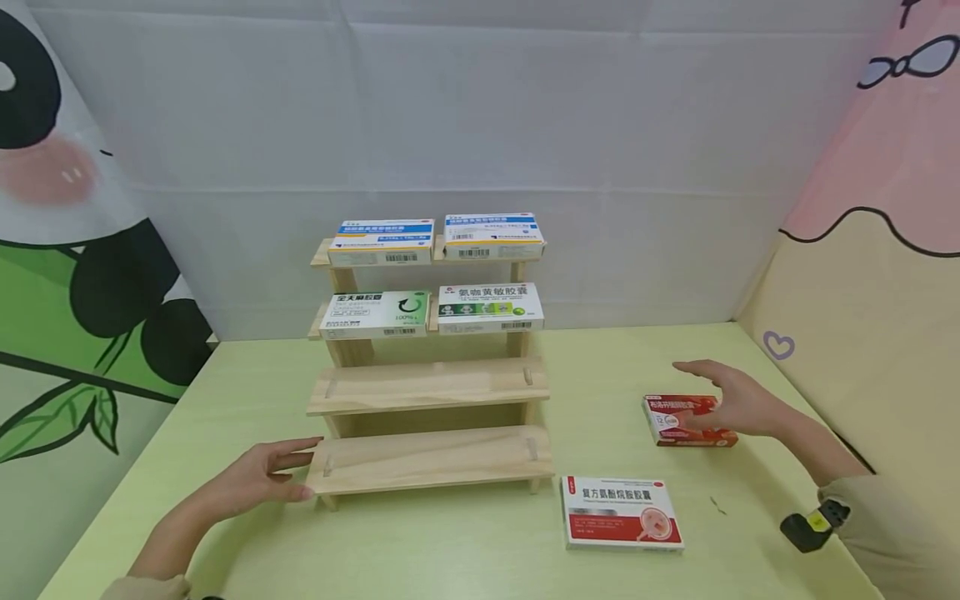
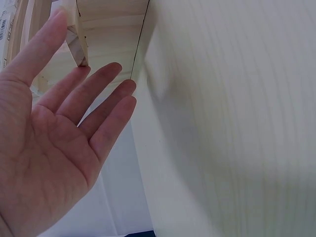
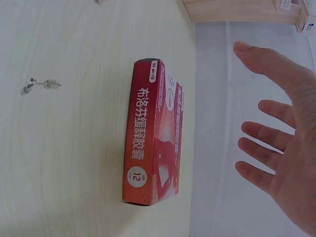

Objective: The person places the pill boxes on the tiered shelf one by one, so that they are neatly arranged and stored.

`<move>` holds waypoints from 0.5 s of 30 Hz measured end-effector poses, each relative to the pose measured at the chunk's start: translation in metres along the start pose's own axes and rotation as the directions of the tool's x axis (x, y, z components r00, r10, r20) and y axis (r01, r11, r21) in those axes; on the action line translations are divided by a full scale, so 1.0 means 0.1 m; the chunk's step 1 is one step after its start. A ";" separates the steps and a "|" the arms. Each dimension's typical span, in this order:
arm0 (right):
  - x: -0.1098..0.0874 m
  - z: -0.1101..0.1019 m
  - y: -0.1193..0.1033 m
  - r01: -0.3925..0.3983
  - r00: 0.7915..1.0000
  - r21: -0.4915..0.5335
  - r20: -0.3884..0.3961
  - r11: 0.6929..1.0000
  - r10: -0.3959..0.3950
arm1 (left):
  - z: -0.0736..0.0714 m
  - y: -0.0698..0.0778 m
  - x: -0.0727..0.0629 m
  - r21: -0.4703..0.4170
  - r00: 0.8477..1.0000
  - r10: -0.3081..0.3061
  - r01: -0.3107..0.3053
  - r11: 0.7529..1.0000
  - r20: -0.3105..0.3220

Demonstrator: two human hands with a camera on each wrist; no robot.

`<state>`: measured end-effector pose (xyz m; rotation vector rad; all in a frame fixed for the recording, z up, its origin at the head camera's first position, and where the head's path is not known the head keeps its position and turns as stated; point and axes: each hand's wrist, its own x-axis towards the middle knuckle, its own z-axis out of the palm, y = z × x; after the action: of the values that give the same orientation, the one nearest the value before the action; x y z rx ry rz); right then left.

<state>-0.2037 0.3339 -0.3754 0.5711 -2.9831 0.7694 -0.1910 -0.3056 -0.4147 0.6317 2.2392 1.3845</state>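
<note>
White-red box (image 1: 622, 512) foremost, right grip (image 1: 738, 406) spread near red box (image 3: 148, 133), left grip (image 1: 251, 477) relaxed at wooden rack (image 1: 427, 460), four boxes (image 1: 491, 308) shelved

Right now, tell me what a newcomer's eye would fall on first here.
Probably the wooden rack near the centre of the head view, four boxes on its top two tiers and the left hand at its lowest tier's left end. Next, perhaps, the red box lying to the rack's right, the open right hand close by but not touching.
</note>
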 end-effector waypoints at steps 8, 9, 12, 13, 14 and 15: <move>-0.14 0.03 0.25 -0.051 0.999 -0.003 -0.013 0.999 0.051 | 0.01 0.02 0.01 0.018 1.000 -0.030 0.030 0.999 -0.006; -0.15 0.03 0.28 -0.061 0.998 -0.003 -0.011 0.998 0.061 | 0.01 0.02 0.01 0.024 0.999 -0.032 0.032 0.999 -0.006; -0.19 0.04 0.36 -0.082 0.997 0.006 -0.003 0.997 0.082 | 0.01 0.03 0.01 0.033 0.999 -0.040 0.040 0.999 -0.009; -0.20 0.04 0.38 -0.093 0.996 0.009 0.000 0.996 0.093 | 0.01 0.03 0.02 0.036 0.999 -0.038 0.038 0.999 -0.008; -0.21 0.05 0.40 -0.098 0.995 0.012 0.005 0.995 0.098 | 0.01 0.04 0.02 0.038 0.999 -0.037 0.037 0.999 -0.006; -0.22 0.05 0.41 -0.109 0.994 0.016 0.009 0.994 0.109 | 0.00 0.04 0.02 0.041 0.999 -0.035 0.035 0.999 -0.003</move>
<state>-0.1969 0.3727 -0.4016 0.4165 -3.0399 0.8014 -0.1915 -0.3028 -0.4116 0.6021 2.2753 1.3265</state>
